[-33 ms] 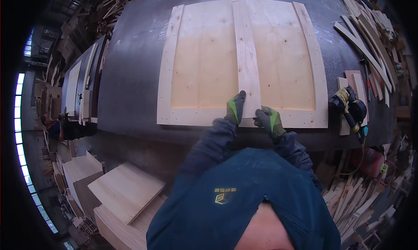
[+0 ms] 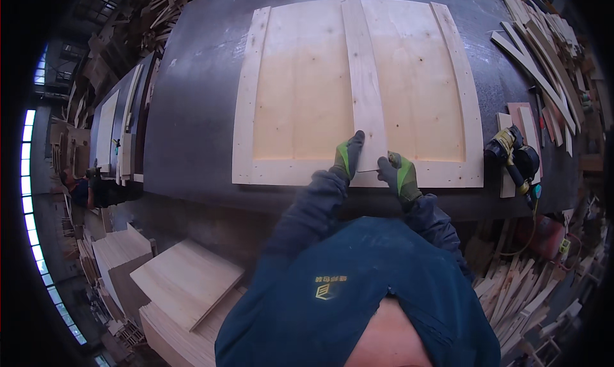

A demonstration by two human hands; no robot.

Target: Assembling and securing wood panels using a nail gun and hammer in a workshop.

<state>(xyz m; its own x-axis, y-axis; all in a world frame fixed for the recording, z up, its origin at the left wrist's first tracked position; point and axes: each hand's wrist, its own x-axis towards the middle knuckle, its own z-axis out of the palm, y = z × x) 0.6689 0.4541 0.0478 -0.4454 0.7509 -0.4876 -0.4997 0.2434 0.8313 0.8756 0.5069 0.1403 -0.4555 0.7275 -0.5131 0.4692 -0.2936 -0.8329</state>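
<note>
A pale plywood panel (image 2: 300,92), framed along its sides and near edge by nailed wooden strips, lies flat before me. Down its middle runs a loose-looking wooden board (image 2: 366,79), its far end jutting slightly past the panel. My left hand (image 2: 346,157), in a grey and green glove, grips the board's near end at the left edge, thumb on top. At the right corner of that same end, my gloved right hand (image 2: 399,174) is closed on it. The board's near end overlaps the panel's near border strip (image 2: 281,173); the fingers underneath are hidden.
The panel rests on a dark worktable (image 2: 192,104). To its right lie a black and yellow nail gun (image 2: 511,152) with a hose and several loose wood strips (image 2: 534,72). Plywood sheets (image 2: 188,280) are stacked lower left. Another person (image 2: 80,188) stands far left.
The middle board has slid slightly away from me over the panel, both hands going with it. The panel has shifted a touch to the right in view.
</note>
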